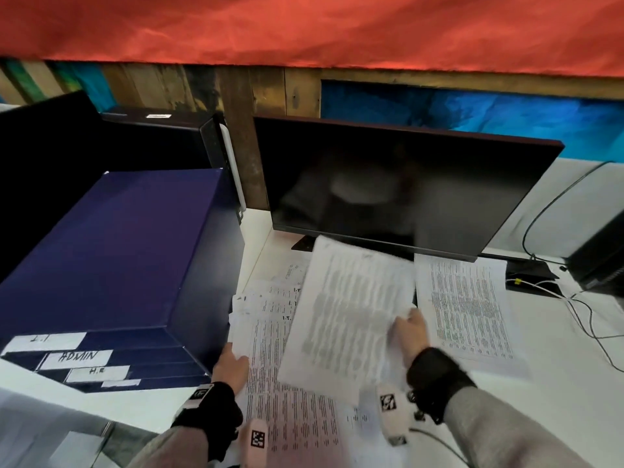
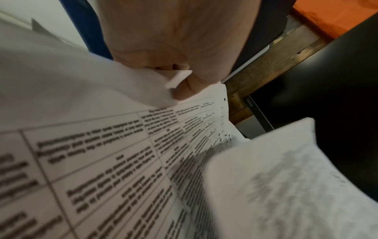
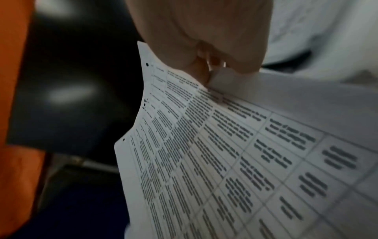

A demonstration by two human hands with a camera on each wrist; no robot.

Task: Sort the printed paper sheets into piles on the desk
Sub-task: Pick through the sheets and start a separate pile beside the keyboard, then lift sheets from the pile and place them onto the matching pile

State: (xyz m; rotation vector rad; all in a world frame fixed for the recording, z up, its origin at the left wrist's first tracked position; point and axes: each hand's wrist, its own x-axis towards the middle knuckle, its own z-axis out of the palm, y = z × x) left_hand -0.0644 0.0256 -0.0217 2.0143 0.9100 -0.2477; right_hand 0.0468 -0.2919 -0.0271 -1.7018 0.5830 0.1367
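Right hand (image 1: 410,332) pinches the lifted white printed sheet (image 1: 351,312) mid-frame; left hand (image 1: 231,366) pinches the white printed stack's (image 1: 270,349) corner. I'd lift slowly and land it squarely on the white printed pile (image 1: 469,309) at right.

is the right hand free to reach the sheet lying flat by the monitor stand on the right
Probably not right now: the right hand pinches a lifted sheet. The flat sheet lies uncovered just beside it, so the path looks free.

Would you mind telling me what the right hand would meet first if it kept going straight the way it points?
Probably the dark monitor: the right hand, pinching a lifted sheet, points up the desk toward its base, though depth is unclear.
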